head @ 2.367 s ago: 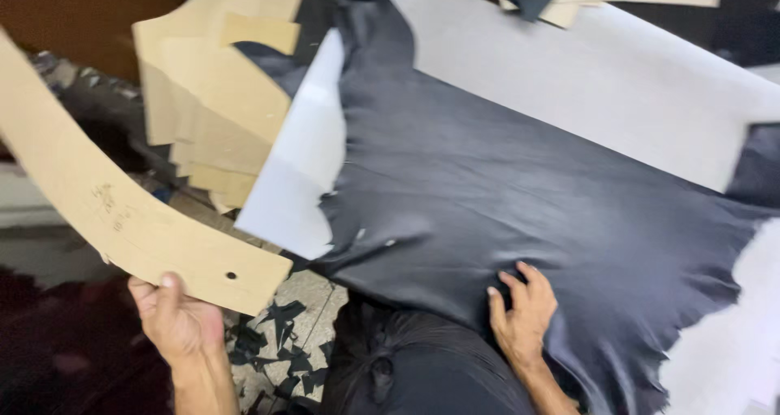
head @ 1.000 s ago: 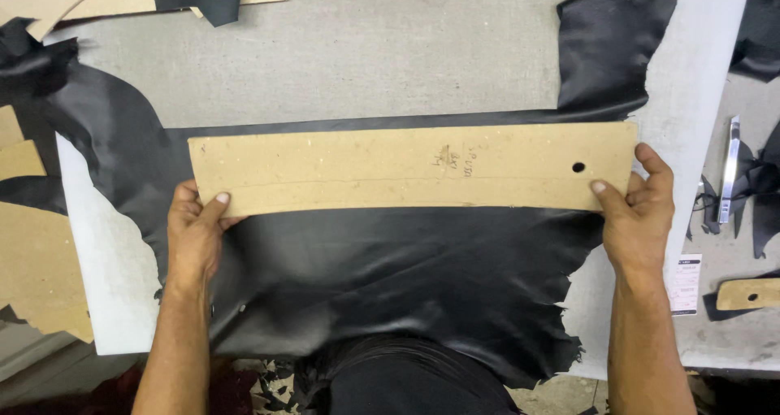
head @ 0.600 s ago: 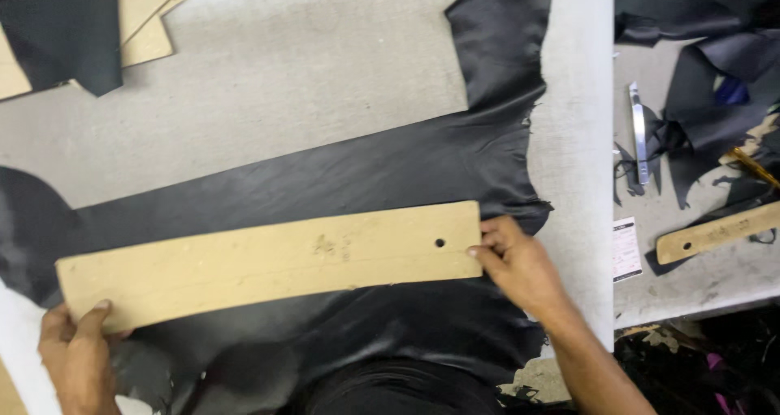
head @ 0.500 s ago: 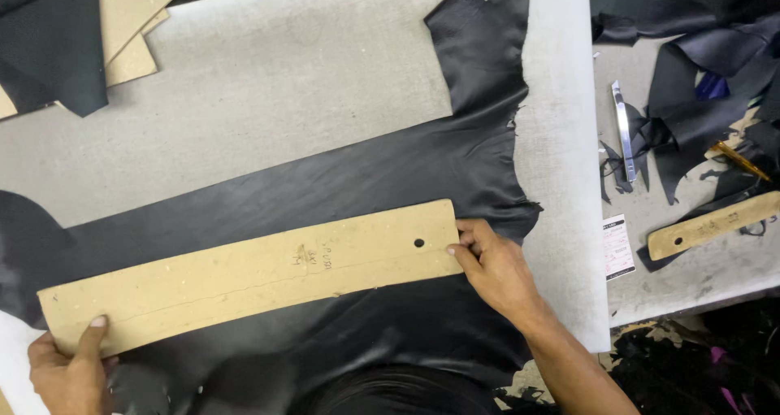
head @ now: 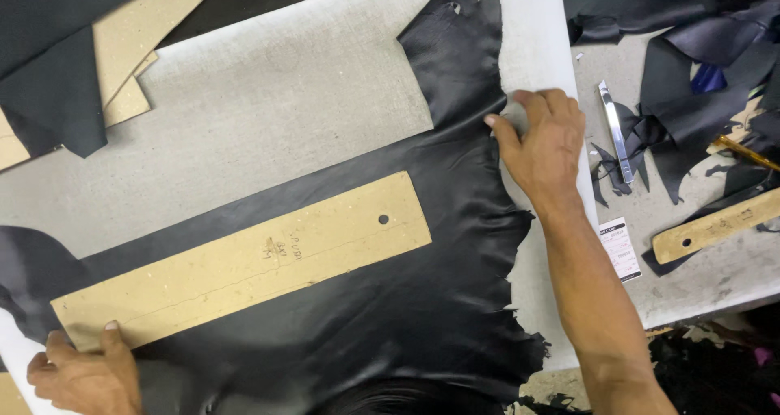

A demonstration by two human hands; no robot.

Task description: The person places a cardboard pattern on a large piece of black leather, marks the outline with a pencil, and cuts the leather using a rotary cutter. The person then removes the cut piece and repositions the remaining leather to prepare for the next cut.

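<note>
Our left hand (head: 85,374) lies flat w/ thumb pinning the long tan cardboard strip template (head: 244,260) onto the black leather hide (head: 390,301), spread across the grey table (head: 244,114). Right hand (head: 540,143) is open, fingers pressing the hide's edge, gripping nothing.

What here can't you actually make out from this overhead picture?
- Black leather hide: its lower and left parts run past the frame edge.
- Left hand: cut off by the bottom edge.
- Marks on the long cardboard pattern: too small.
- Metal tool: its tip lies among dark scraps.
</note>
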